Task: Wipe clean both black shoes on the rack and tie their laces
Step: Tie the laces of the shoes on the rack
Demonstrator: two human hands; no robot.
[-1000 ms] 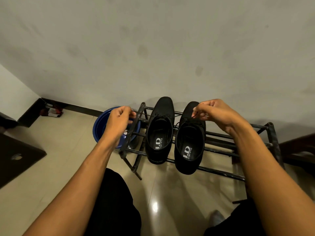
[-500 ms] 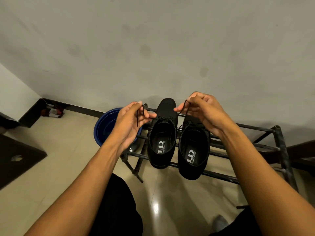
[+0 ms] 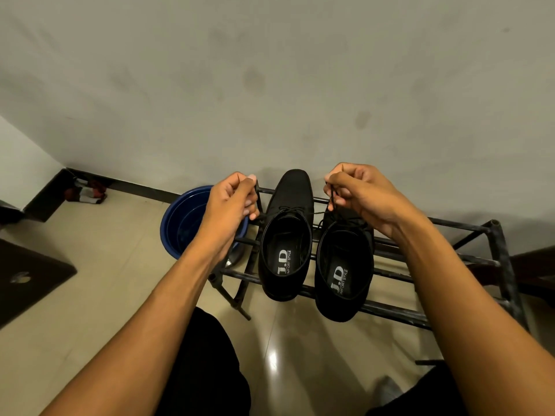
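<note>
Two black lace-up shoes stand side by side on a dark metal rack (image 3: 453, 227), toes toward the wall. The left shoe (image 3: 295, 190) has its lace lying across the tongue. Most of the toe of the right shoe (image 3: 345, 301) is hidden under my right hand (image 3: 363, 193), which pinches a black lace (image 3: 332, 201) rising from that shoe. My left hand (image 3: 231, 202) is a closed fist over the rack's left end, and appears to hold the other end of the lace. A thin strand runs across the left shoe toward it.
A blue basin (image 3: 180, 223) sits on the tiled floor just left of the rack, partly behind my left wrist. A closed dark laptop (image 3: 27, 277) lies at the far left. Dark furniture (image 3: 534, 268) stands at the right edge. The wall is right behind the rack.
Both hands came in from a wide pull, then drew apart again. My right hand has lifted the lace above the right shoe.
</note>
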